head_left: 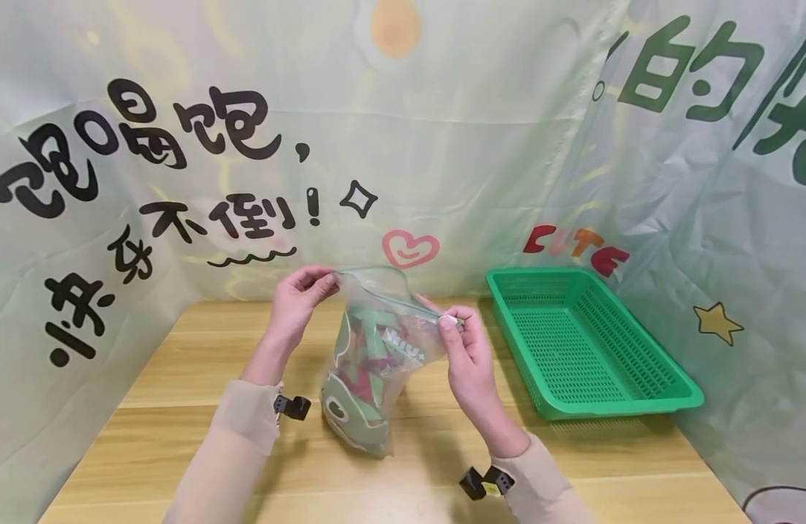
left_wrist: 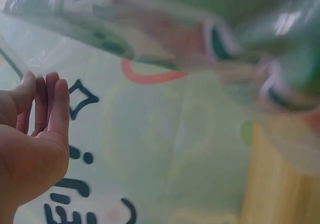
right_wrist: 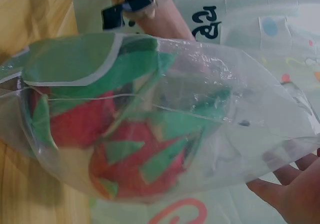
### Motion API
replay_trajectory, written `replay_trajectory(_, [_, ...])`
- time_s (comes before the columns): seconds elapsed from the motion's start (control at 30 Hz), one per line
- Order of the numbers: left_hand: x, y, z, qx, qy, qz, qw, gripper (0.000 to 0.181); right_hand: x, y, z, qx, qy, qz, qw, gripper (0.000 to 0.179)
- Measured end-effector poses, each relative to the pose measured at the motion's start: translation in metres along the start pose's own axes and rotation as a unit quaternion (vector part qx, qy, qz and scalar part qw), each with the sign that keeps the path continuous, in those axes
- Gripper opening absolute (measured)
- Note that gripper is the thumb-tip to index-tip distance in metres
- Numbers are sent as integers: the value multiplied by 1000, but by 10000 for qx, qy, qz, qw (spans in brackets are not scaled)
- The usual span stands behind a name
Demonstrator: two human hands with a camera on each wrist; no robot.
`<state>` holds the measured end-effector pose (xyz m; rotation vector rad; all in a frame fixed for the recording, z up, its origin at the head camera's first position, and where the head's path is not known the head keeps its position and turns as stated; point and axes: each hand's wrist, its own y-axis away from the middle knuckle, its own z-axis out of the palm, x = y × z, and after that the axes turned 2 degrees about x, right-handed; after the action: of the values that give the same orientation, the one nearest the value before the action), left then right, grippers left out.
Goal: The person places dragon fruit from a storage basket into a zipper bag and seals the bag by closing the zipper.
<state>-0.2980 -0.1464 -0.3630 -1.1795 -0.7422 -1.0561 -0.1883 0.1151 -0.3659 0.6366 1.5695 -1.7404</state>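
In the head view, the left hand (head_left: 297, 302) pinches one top corner of a clear, green-printed zip bag (head_left: 360, 407) between thumb and fingers, while the right hand (head_left: 467, 353) pinches the opposite end of the same rim, its thumb laid on the near side. Between the two grips the lips of the bag stand apart. The body of the bag hangs below and between the hands, over the wooden table (head_left: 150, 375); whether its bottom bears on the wood I cannot tell. Red and green things (head_left: 374, 342) show through the plastic, well under the grip. To the right of the right hand, apart from it, a green perforated basket (head_left: 622, 409) sits on the table. Behind both hands hangs a printed cloth (head_left: 475, 160), with a pink heart (head_left: 411, 249) just beyond the bag's mouth. A black wrist camera (head_left: 292, 406) is strapped below the left grip, on the sleeve.

In the left wrist view, the left fingertips meet the thumb at the bag's edge. The bag spreads blurred above and to the right of that hold.

In the right wrist view, the right fingers lie against the rim at the frame's edge. Away from them, deeper in the bag, rounded red pieces with pointed green flaps are bunched; the left forearm shows beyond the plastic.
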Motion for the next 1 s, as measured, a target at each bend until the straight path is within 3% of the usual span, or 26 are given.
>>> replay_trajectory(0.13, [16, 1, -8, 58, -306, 319, 9990, 14, -1, -9, -11, 408, 356, -60, 9985, 22])
replay_trajectory(0.3, [46, 5, -18, 169, -597, 610, 9962, 15, 2, -24, -26, 887, 1019, -96, 9908, 19])
replay_trajectory(0.43, [70, 14, -22, 209, -1270, 1025, 9864, 16, 7, -36, -36, 1093, 1407, 144, 9839, 18])
replay_trajectory(0.53, [79, 22, -23, 272, -1698, 1125, 9787, 21, 9, -43, -37, 1124, 1443, 375, 9824, 20])
replay_trajectory(0.67, [80, 29, -27, 457, -1889, 956, 9763, 23, 14, -48, -34, 1162, 1151, 692, 9841, 21])
replay_trajectory(0.87, [76, 37, -34, 656, -1948, 932, 9742, 19, 21, -42, -30, 1369, -26, 1216, 9831, 13])
replay_trajectory(1.0, [74, 39, -38, 597, -1902, 963, 9752, 20, 24, -40, -25, 1486, -650, 1280, 9784, 6])
